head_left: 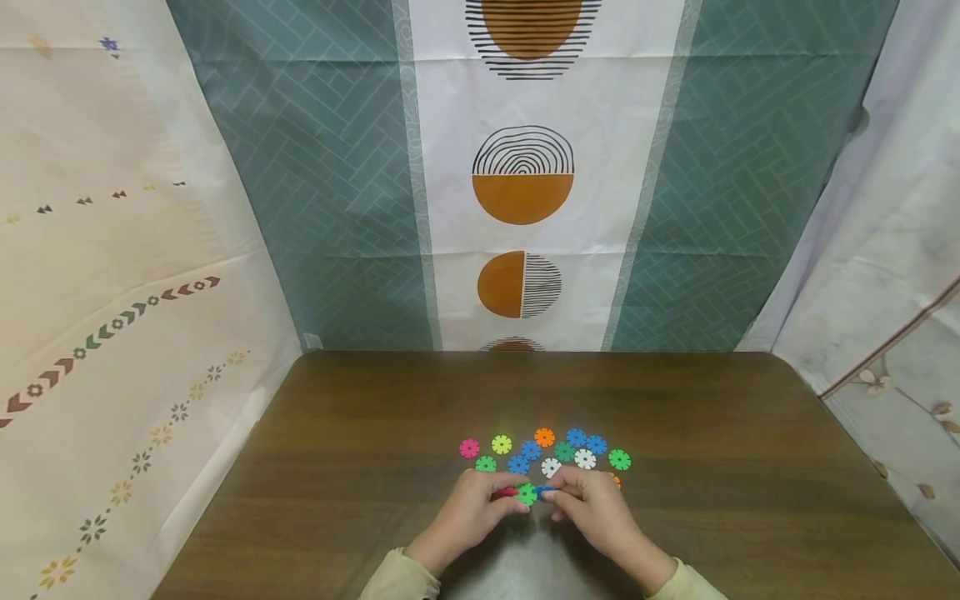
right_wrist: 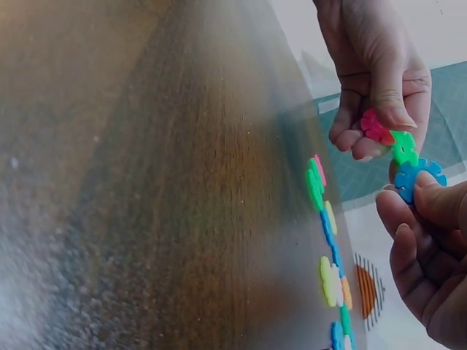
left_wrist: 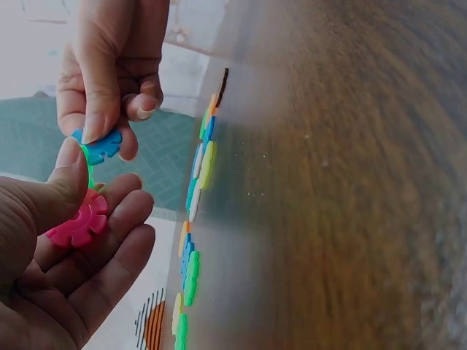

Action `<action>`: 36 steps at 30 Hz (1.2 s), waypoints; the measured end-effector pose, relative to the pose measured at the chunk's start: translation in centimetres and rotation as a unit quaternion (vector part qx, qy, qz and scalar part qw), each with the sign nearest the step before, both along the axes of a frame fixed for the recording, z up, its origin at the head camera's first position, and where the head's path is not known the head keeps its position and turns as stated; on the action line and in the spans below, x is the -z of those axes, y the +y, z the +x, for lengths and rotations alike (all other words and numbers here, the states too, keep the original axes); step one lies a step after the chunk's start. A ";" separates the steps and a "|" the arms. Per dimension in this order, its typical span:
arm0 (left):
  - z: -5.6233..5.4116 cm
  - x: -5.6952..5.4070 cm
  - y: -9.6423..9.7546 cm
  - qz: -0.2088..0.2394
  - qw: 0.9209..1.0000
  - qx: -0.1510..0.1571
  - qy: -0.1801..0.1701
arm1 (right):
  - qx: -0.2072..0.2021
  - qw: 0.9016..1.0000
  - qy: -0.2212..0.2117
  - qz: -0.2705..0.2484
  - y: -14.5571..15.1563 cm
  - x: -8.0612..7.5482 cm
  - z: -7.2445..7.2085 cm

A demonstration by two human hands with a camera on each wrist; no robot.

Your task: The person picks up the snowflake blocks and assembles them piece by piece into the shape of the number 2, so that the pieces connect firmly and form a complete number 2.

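Note:
Above the table's near part, my left hand [head_left: 467,510] pinches a pink notched plastic disc [left_wrist: 82,222] between thumb and fingers. My right hand [head_left: 600,510] pinches a blue notched disc [right_wrist: 418,180] the same way. Between the two hands a green notched disc [head_left: 527,494] faces the head view, touching the pink one on its left and the blue one on its right. The three appear joined edge to edge at differing angles. How deep the slots sit in each other is hidden by the fingertips.
On the brown wooden table [head_left: 360,433] several loose notched discs lie flat just beyond the hands, among them a pink disc [head_left: 469,448], a yellow disc [head_left: 502,444], an orange disc [head_left: 544,437] and a green disc [head_left: 619,459]. A patterned cloth [head_left: 337,208] hangs behind the table.

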State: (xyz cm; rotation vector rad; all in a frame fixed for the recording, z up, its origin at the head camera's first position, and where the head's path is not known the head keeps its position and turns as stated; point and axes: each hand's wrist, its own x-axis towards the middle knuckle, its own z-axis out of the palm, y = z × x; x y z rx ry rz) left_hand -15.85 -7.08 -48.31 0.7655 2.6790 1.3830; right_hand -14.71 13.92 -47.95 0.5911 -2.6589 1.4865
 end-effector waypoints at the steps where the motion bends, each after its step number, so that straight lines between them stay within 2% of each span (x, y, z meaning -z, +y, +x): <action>1: 0.0 0.0 0.0 0.000 1.000 0.001 0.001 | 0.000 1.000 0.002 0.000 0.0 0.0 0.0; 11: 0.0 0.3 0.1 0.003 1.000 0.010 0.015 | -0.002 1.000 0.004 0.009 -0.3 0.0 0.0; 15: 0.0 0.2 0.0 -0.004 1.000 0.008 0.008 | -0.008 1.000 0.012 0.011 -0.3 0.0 -0.1; 22: 0.1 -0.2 0.0 -0.029 0.999 0.014 -0.002 | -0.018 1.000 -0.016 0.006 0.1 0.2 -0.3; 27: 0.1 -0.5 -0.2 -0.028 1.000 0.003 -0.011 | -0.033 0.999 -0.024 0.009 0.5 0.3 -0.6; 30: 0.0 -0.4 -0.3 -0.018 1.000 -0.005 -0.016 | -0.027 0.999 -0.012 0.027 0.7 0.4 -0.9; 32: 0.0 -0.3 -0.4 -0.014 1.000 -0.009 -0.013 | -0.010 0.998 0.014 0.062 0.9 0.5 -1.2; 36: 0.0 0.0 -0.6 -0.004 1.000 -0.010 -0.009 | 0.034 0.985 0.074 0.155 1.0 0.8 -1.5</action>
